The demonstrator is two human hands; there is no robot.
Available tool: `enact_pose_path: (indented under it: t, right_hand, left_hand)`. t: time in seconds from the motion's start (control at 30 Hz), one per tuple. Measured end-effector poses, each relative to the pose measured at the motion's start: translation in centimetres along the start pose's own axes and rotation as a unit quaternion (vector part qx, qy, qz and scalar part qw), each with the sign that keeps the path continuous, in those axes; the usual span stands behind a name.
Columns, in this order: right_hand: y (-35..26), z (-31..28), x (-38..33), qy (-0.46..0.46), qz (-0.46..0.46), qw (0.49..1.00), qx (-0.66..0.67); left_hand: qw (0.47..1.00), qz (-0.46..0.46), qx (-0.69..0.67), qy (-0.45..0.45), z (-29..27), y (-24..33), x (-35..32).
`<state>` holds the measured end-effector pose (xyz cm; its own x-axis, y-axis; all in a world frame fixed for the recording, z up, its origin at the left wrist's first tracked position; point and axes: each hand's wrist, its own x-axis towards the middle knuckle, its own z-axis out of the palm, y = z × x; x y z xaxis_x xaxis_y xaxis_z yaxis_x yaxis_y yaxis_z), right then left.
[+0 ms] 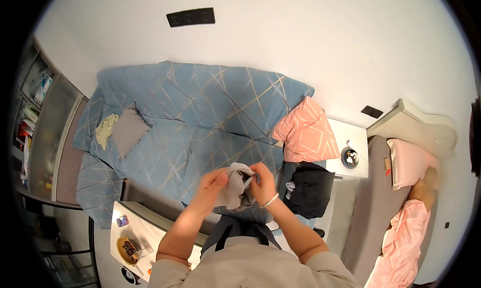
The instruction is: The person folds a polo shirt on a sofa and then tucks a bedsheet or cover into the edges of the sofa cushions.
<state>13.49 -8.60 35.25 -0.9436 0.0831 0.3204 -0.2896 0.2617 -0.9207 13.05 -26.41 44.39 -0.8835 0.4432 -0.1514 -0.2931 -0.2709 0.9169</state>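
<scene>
The grey garment [234, 185] looks like soft, matt knit cloth, bunched into limp folds. The blue quilt [200, 112] is matt padded fabric (stitched in pale crossing lines). The pink pillow [305, 132] is smooth woven cloth. The bracelet [269, 201] gleams like polished metal. The nightstand [350, 135] top is smooth and slightly glossy.

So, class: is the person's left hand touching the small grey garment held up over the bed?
Touching. The head view shows the left hand closed around the grey garment, its fingers pressed into the fabric.
</scene>
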Motion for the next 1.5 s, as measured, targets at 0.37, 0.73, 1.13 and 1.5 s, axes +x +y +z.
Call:
enact_pose_path:
  t: [0.37, 0.73, 1.13, 1.5]
  right_hand:
    - [-6.4, -6.8, -1.3, -0.289, 0.125, 0.935, 0.167]
    - [-1.5, -10.2, -4.6, 0.044, 0.033, 0.997, -0.049]
    - [-7.9, -11.5, -3.0, -0.010, -0.117, 0.960, -0.255]
    - [-12.8, -12.7, -1.2, -0.152, 0.173, 0.955, 0.186]
  left_hand:
    - [0.987, 0.001, -0.160, 0.019, -2.0, 2.2, -4.5]
    - [0.979, 0.094, 0.183, -0.006, -2.8, 2.6, -4.2]
    - [0.808, 0.273, 0.446, 0.272, -3.6, 0.1, -5.8]
    - [0.946, 0.142, 0.291, 0.008, -4.8, 12.0, -9.6]
